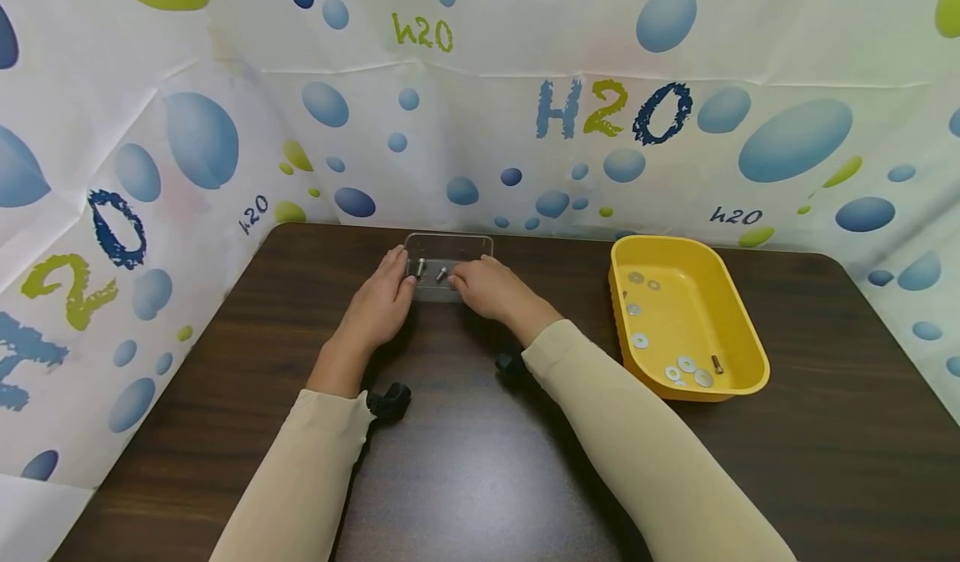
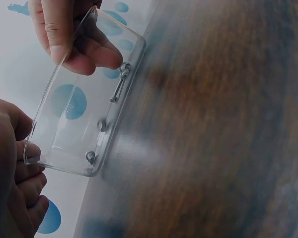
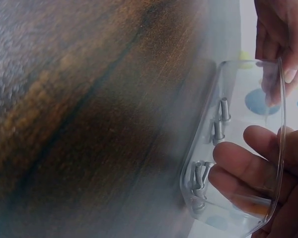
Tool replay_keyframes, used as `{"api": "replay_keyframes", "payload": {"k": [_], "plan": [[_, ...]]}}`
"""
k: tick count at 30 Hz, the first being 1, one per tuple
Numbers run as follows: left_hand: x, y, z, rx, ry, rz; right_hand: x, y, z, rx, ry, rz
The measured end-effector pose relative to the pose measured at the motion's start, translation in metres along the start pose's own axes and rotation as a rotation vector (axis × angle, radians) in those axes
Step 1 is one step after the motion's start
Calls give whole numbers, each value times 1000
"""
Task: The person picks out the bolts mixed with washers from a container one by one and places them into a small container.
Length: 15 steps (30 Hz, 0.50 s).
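A clear plastic box (image 1: 437, 295) with several metal bolts (image 3: 218, 130) in it stands at the far side of the table. My left hand (image 1: 380, 297) holds its left end; in the right wrist view, thumb and fingers of the left hand (image 3: 283, 44) pinch the rim. My right hand (image 1: 495, 291) reaches over the right end, its fingers loosely bent inside the box. In the right wrist view the right fingertips (image 3: 223, 151) lie close above a small cluster of bolts (image 3: 197, 179), and no bolt shows between them.
To the right stands a yellow tray (image 1: 686, 283) holding several flat washers (image 1: 686, 364) and a bolt (image 1: 717, 365). The dark wooden table (image 1: 450, 479) meets a patterned curtain (image 1: 480, 153) at the back. Black wrist straps (image 1: 390, 401) sit at both sleeves.
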<state>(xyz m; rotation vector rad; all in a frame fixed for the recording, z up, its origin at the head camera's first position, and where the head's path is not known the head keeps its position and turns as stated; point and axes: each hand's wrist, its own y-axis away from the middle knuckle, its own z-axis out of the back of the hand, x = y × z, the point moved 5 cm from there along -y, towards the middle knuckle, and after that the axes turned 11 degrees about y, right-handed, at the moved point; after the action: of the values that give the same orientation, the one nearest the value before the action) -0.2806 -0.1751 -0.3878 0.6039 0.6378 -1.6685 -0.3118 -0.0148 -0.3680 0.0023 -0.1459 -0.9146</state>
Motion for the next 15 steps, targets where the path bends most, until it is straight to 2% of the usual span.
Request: {"api": "replay_keyframes", "payload": {"k": [15], "plan": [[1, -1, -1, -1, 10, 11, -2, 1, 0, -4, -19, 0]]}}
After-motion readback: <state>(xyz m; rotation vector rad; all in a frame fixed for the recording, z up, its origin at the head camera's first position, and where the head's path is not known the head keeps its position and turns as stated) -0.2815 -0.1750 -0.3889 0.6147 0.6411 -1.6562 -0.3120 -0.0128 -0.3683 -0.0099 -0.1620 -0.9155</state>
